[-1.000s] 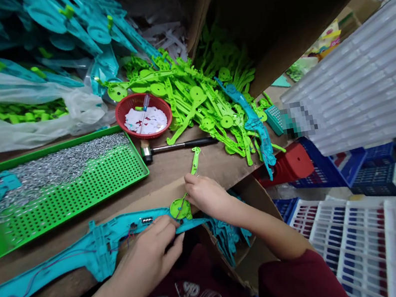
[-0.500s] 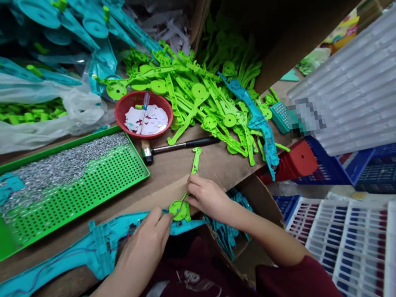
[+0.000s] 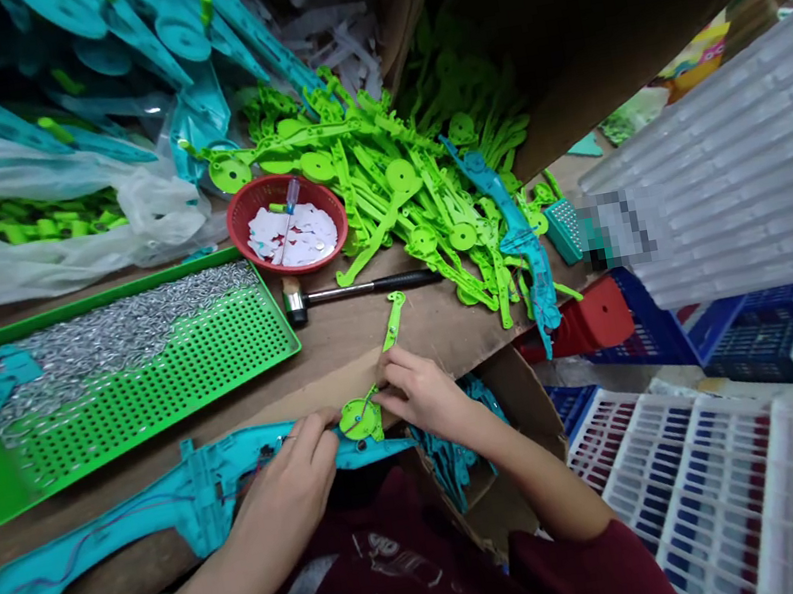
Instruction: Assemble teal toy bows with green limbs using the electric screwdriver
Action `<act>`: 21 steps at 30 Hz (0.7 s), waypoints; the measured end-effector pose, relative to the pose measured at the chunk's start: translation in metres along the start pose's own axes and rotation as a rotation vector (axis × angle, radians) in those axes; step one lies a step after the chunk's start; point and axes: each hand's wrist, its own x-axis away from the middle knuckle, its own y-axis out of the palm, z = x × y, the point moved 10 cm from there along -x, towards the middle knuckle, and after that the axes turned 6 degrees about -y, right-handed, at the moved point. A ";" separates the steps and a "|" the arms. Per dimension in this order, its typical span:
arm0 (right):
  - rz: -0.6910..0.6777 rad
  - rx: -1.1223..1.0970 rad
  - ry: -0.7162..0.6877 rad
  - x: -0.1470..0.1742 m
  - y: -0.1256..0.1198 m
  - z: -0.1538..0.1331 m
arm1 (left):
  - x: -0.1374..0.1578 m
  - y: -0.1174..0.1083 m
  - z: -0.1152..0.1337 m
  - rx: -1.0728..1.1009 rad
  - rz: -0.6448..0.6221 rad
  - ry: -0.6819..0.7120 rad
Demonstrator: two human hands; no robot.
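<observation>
A long blue plastic shell with thin wires inside lies along the front edge of the bench. On its right end rests a lime-green lever, its round disc toward me and its hooked end pointing away. A thin metal rod crosses the disc. My left hand lies over the shell with its fingers curled at the disc's left side; its thumb is hidden. My right hand pinches at the middle of the lever, close to the rod's upper end. The fingertips partly cover what they grip.
Beyond the hands lies a hammer, near a red bowl of white pieces and a screwdriver. A green tray of metal pins stands left. Heaped green levers fill the back. White crates stand right.
My left fingers have drawn back slightly from the disc, and more of the rod shows. My right hand stays at the lever, its fingers shifted a little.
</observation>
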 end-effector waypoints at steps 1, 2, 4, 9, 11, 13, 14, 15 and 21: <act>0.002 -0.009 0.001 0.000 -0.001 0.000 | -0.001 0.000 -0.001 0.011 -0.008 -0.003; 0.002 -0.008 0.006 0.000 -0.001 -0.001 | -0.001 0.001 -0.002 0.027 -0.019 -0.012; -0.004 0.021 0.026 -0.002 -0.001 -0.001 | -0.003 0.002 -0.006 0.074 -0.045 -0.047; -0.069 0.135 0.064 -0.006 -0.001 -0.005 | -0.005 0.006 -0.017 0.145 -0.090 -0.134; -0.093 0.187 0.074 -0.008 -0.002 -0.009 | -0.005 0.008 -0.017 0.122 -0.105 -0.136; -0.120 0.242 0.084 -0.009 -0.001 -0.013 | -0.006 0.010 -0.016 0.073 -0.122 -0.146; -0.135 0.273 0.092 -0.010 0.000 -0.015 | -0.007 0.011 -0.016 0.034 -0.133 -0.158; -0.150 0.307 0.104 -0.011 0.001 -0.016 | -0.008 0.011 -0.016 -0.014 -0.147 -0.175; -0.118 0.501 0.095 -0.010 0.010 -0.024 | -0.016 0.011 -0.013 -0.289 -0.253 -0.274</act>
